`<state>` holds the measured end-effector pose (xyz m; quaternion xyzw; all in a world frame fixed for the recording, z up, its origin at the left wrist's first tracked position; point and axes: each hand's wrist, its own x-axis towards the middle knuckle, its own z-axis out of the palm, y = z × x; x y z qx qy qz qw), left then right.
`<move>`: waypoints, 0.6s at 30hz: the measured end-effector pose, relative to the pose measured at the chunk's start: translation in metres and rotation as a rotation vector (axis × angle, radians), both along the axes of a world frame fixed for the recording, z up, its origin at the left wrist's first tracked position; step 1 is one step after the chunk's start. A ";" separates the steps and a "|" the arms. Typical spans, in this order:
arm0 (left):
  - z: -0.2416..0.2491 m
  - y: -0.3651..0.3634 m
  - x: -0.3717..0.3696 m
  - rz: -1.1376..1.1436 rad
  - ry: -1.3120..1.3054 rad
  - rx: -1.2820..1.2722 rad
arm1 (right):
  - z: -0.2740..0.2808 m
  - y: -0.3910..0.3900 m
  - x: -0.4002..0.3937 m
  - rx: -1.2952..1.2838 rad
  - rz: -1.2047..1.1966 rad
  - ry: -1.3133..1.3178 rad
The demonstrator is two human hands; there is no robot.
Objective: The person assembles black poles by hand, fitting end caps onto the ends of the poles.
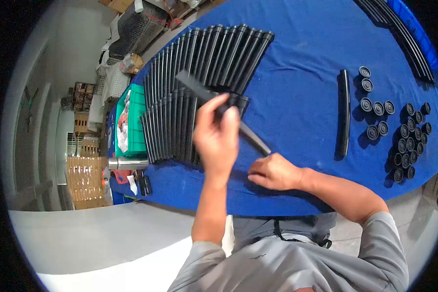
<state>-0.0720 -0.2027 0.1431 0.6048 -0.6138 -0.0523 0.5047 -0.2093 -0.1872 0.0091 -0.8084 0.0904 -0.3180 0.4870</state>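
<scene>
My left hand [216, 134] is closed round the middle of a black tube [254, 138], which slants from upper left down to lower right; its upper end is blurred. At the tube's lower end, my right hand [276, 172] is closed, its fingers curled by the tip on the blue cloth [297, 102]. Beyond my left hand, black tubes with wider ends lie side by side in an upper row [209, 53] and a lower row [168, 126]. A single black tube [344, 114] lies apart, right of my hands.
Several round black caps [410, 143] stand at the right, with more caps [378, 108] nearer the lone tube. Long black strips [404, 36] lie at the upper right. A green bin [137, 121] and a metal cylinder [127, 163] are at the left edge.
</scene>
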 end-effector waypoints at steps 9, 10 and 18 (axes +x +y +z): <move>-0.050 0.185 0.004 0.307 0.740 0.477 | 0.027 -0.013 -0.011 0.601 0.374 0.054; -0.054 0.191 0.003 0.335 0.727 0.523 | 0.025 -0.012 -0.010 0.581 0.392 0.053; -0.062 0.194 0.003 0.349 0.664 0.679 | 0.016 -0.016 -0.008 0.666 0.383 0.074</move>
